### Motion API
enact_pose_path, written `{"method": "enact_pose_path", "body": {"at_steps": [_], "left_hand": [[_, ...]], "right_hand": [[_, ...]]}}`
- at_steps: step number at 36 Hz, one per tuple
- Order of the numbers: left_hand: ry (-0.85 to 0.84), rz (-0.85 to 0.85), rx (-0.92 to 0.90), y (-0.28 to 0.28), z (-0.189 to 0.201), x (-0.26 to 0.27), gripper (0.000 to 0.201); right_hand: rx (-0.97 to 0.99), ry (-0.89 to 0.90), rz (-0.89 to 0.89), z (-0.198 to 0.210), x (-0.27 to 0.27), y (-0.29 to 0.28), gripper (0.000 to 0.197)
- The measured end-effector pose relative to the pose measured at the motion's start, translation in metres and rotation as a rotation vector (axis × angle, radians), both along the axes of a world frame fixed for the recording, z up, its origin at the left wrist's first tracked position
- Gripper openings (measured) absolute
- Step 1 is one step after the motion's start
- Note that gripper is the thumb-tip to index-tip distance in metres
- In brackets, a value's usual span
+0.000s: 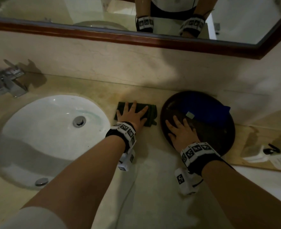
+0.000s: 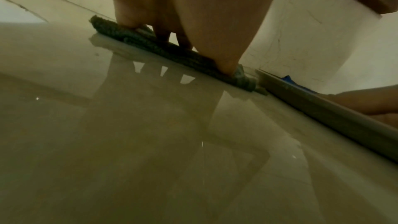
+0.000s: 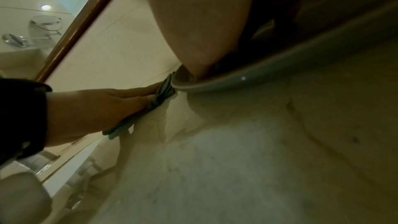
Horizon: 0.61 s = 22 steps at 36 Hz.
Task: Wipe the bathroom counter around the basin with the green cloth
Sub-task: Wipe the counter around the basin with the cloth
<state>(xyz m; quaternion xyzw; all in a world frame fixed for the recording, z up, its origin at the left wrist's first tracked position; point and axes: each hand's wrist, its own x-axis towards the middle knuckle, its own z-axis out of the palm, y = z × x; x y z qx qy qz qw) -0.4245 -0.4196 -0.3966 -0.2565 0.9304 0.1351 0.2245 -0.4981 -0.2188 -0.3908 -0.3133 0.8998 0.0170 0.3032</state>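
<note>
A folded green cloth lies flat on the beige marble counter, between the white basin and a dark round tray. My left hand lies spread on top of the cloth, fingers straight, pressing it down; the left wrist view shows the fingertips on the cloth. My right hand rests flat with straight fingers on the tray's near left part. In the right wrist view the cloth touches the tray rim.
A blue cloth with a pale tag lies in the tray. A chrome tap stands behind the basin at left. A mirror with a brown frame hangs above the backsplash. Small toiletries sit on a wooden board at right.
</note>
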Motion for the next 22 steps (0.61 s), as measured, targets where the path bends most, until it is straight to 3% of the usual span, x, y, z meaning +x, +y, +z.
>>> {"method": "enact_pose_path", "body": {"at_steps": [11,22], "left_hand": [[-0.005,-0.035,0.061,0.038,-0.001,0.038,0.053],[-0.041,-0.078,0.096,0.010,0.003,-0.011,0.055]], "right_hand": [[-0.054,0.000,-0.049,0.000,0.003,-0.002,0.053],[-0.017,0.010,-0.053,0.000,0.004,-0.004,0.053]]}}
